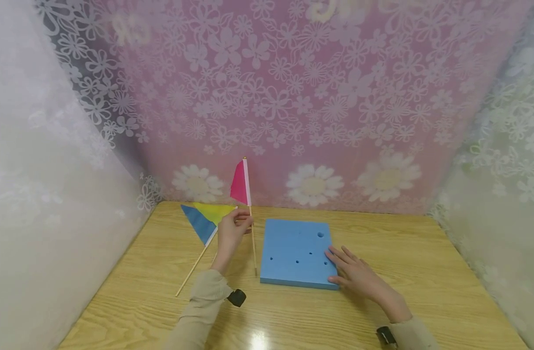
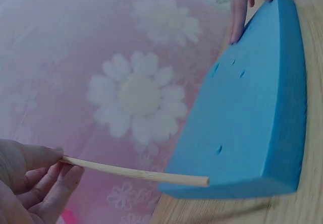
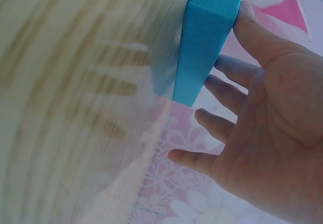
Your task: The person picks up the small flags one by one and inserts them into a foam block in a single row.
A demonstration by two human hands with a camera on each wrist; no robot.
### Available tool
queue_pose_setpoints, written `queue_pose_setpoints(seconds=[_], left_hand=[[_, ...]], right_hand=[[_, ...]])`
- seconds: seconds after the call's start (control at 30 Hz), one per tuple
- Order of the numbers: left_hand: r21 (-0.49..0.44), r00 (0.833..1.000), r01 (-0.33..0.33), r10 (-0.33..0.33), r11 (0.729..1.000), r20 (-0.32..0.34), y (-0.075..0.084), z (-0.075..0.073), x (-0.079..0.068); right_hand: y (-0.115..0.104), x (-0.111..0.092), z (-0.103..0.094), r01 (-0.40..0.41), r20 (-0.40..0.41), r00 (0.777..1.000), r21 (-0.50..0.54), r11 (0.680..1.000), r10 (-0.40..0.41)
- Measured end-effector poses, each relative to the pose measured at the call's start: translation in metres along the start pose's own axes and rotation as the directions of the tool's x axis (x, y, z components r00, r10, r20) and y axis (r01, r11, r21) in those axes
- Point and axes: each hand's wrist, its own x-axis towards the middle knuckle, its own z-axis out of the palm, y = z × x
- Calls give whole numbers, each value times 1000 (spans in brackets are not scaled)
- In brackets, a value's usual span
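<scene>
My left hand (image 1: 232, 233) pinches the thin wooden stick of a pink flag (image 1: 239, 183), held upright with the cloth at the top. In the left wrist view the stick's bare lower end (image 2: 197, 180) points toward a blue foam block (image 2: 242, 103), apart from it. Several small holes and one larger hole pierce the block's top, seen whole in the head view. At the block's right edge my right hand (image 1: 359, 277) rests with spread fingers; the right wrist view shows its fingertips (image 3: 214, 80) against the block's side.
Left of the left hand, a blue flag (image 1: 199, 224) and a yellow flag (image 1: 214, 212) lie overlapping on the wooden table (image 1: 407, 253). A flowered pink backdrop (image 1: 271, 97) stands behind the table, with pale covered walls at both sides.
</scene>
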Motion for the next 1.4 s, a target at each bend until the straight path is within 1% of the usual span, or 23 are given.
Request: queue_pose_setpoints(seconds=[0.13, 0.23, 0.33, 0.6, 0.7, 0.83, 0.93, 1.1, 1.17, 1.37, 1.4], left_hand=[[-41, 997, -80, 80, 996, 7, 5, 19, 0], [-70, 990, -142, 143, 987, 11, 10, 32, -2], [-96, 982, -187, 190, 978, 21, 17, 45, -5], [-135, 957, -273, 283, 953, 63, 28, 81, -13], [-162, 946, -299, 314, 941, 82, 31, 95, -17], [-202, 927, -333, 359, 921, 110, 32, 115, -21], [-217, 918, -340, 373, 915, 132, 32, 129, -24], [-208, 921, -336, 367, 918, 132, 31, 147, -30], [-202, 921, -337, 367, 919, 130, 34, 151, -33], [-189, 920, -340, 367, 921, 134, 24, 162, -32], [-184, 921, -338, 364, 923, 135, 20, 165, -30]], right_hand=[[0, -1, 0, -4, -5, 1000, 7, 1000, 4], [0, -1, 0, -2, -10, 1000, -2, 1000, 2], [0, 0, 0, -3, -8, 1000, -6, 1000, 3], [-1, 1, 1, -16, -4, 1000, -8, 1000, 16], [-1, 1, 1, -21, -6, 1000, -16, 1000, 21], [-1, 1, 1, -21, -12, 1000, -30, 999, 20], [-2, 1, 1, -25, -13, 1000, -31, 999, 25], [-3, 1, 1, -31, -9, 999, -34, 999, 31], [-4, 0, 1, -27, -10, 1000, -37, 999, 27], [-3, -2, 0, -15, 1, 1000, -69, 998, 15], [-3, -2, -1, -12, 3, 1000, -77, 997, 12]])
